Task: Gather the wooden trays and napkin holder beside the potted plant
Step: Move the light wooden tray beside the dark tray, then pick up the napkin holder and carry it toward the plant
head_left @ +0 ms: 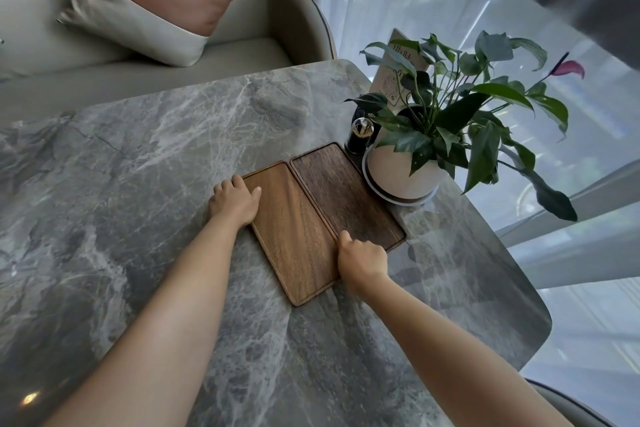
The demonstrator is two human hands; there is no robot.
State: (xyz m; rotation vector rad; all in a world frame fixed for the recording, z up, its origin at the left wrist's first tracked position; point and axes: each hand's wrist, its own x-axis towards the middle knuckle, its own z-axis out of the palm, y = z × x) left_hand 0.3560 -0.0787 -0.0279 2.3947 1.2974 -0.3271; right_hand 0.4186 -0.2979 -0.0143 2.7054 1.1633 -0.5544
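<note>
Two wooden trays lie side by side on the grey marble table [138, 156]. The lighter tray [294, 232] is on the left and the darker tray [346, 194] on the right, its far end next to the potted plant [401, 170] in a white pot. My left hand [233, 201] grips the lighter tray's left edge, thumb on its surface. My right hand [360, 258] rests, fingers curled, on the near edge where the two trays meet. No napkin holder is visible that I can identify.
A small dark toothpick jar with a clear dome [360, 137] stands behind the darker tray beside the pot. A wooden menu card [398, 69] rises behind the plant's leaves. A sofa with a brown and grey cushion [145, 7] is beyond the table. The table edge curves away at right.
</note>
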